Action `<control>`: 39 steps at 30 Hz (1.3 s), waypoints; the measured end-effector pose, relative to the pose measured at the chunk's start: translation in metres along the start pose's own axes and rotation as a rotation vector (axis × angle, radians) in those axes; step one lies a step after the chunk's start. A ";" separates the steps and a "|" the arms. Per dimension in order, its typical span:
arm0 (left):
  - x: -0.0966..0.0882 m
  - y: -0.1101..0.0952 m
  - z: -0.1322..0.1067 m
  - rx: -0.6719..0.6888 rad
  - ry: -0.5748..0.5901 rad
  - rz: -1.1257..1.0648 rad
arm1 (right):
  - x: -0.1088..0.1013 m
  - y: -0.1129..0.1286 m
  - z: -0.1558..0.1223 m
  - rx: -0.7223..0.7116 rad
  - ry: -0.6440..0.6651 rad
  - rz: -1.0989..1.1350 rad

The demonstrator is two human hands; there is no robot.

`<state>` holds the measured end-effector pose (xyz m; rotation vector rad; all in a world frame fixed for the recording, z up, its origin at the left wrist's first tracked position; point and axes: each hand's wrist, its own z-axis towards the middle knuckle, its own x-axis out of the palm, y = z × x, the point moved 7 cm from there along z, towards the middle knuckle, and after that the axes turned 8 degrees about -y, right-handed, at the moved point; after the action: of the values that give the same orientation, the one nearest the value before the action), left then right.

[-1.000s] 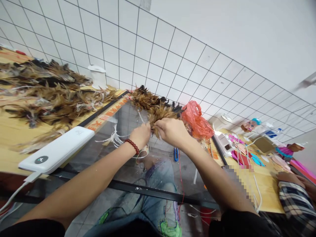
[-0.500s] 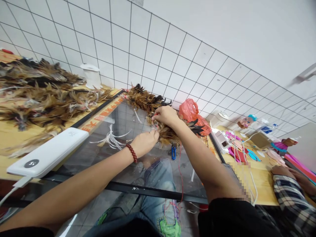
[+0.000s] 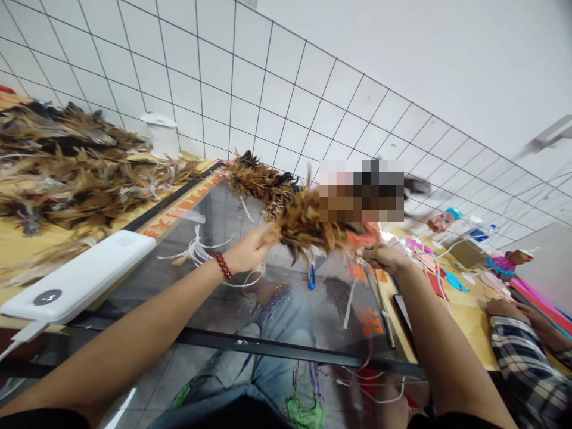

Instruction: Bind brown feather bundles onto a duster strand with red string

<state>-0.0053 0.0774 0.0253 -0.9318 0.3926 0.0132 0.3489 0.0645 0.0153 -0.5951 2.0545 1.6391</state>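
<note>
My left hand [image 3: 247,250], with a red bead bracelet on its wrist, is closed on one end of a bunch of brown feathers [image 3: 304,226] held above the glass table [image 3: 250,310]. My right hand [image 3: 379,256] is closed near the other end of the bunch, by an orange bag; what its fingers grip is unclear. A pixelated patch hides the top right of the bunch. A heap of brown feathers [image 3: 254,177] lies behind, against the tiled wall.
A white power bank [image 3: 80,277] with a cable lies at the left table edge. More feathers [image 3: 75,173] cover the wooden bench on the left, near a white spool [image 3: 159,132]. Small blue clippers [image 3: 311,277] lie on the glass. Another person's plaid sleeve [image 3: 527,357] rests on the right.
My right hand has swung from the feather heap down and to the right. The feather bunch is now stretched between both hands and lifted. The view has shifted slightly.
</note>
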 end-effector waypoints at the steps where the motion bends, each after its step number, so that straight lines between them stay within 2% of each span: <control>1: -0.001 0.007 0.002 -0.103 -0.049 -0.187 | 0.007 -0.007 -0.006 0.023 0.008 0.052; 3: -0.001 0.019 0.002 -0.328 -0.113 -0.542 | 0.016 -0.012 -0.018 0.028 -0.029 0.131; 5: 0.002 0.025 0.002 -0.523 -0.140 -0.812 | 0.016 -0.005 -0.030 -0.044 -0.167 0.137; 8: -0.001 0.026 0.001 -0.703 -0.198 -1.009 | 0.006 0.016 -0.050 -0.188 -0.442 0.066; 10: -0.006 0.026 0.001 -0.762 -0.257 -1.079 | 0.006 0.025 -0.057 -0.226 -0.533 0.011; 13: -0.014 0.027 0.003 -0.801 -0.331 -1.178 | 0.023 0.027 -0.060 -0.218 -0.486 -0.045; 16: -0.024 0.028 0.004 -0.812 -0.378 -1.271 | 0.054 0.030 -0.067 -0.230 -0.315 -0.030; 18: -0.031 0.030 0.006 -0.795 -0.414 -1.290 | 0.078 0.037 -0.074 -0.263 -0.096 -0.024; 20: -0.036 0.032 0.006 -0.784 -0.451 -1.268 | 0.103 0.048 -0.078 -0.319 0.215 -0.051; 21: -0.036 0.034 0.006 -0.787 -0.463 -1.253 | 0.111 0.053 -0.076 -0.345 0.327 -0.071; 22: -0.035 0.035 0.005 -0.797 -0.470 -1.239 | 0.114 0.059 -0.068 -0.360 0.353 -0.100; 23: -0.033 0.036 0.004 -0.808 -0.473 -1.226 | 0.113 0.064 -0.053 -0.359 0.299 -0.146; 26: -0.024 0.040 0.001 -0.840 -0.466 -1.185 | 0.100 0.075 0.006 -0.241 -0.185 -0.404; 28: -0.020 0.041 0.000 -0.845 -0.462 -1.160 | 0.113 0.080 0.036 -0.137 -0.278 -0.552; 30: -0.018 0.043 -0.001 -0.840 -0.458 -1.151 | 0.131 0.084 0.057 -0.066 -0.281 -0.617; 33: -0.018 0.045 -0.001 -0.822 -0.449 -1.182 | 0.146 0.087 0.069 -0.072 -0.262 -0.612; 35: -0.018 0.045 0.000 -0.813 -0.438 -1.224 | 0.145 0.083 0.069 -0.076 -0.221 -0.545; 39: -0.013 0.045 0.000 -0.818 -0.399 -1.300 | 0.122 0.074 0.051 -0.031 -0.191 -0.382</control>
<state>-0.0250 0.1059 -0.0053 -1.8072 -0.7000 -0.8693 0.2106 0.1220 -0.0082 -0.7569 1.6614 1.4432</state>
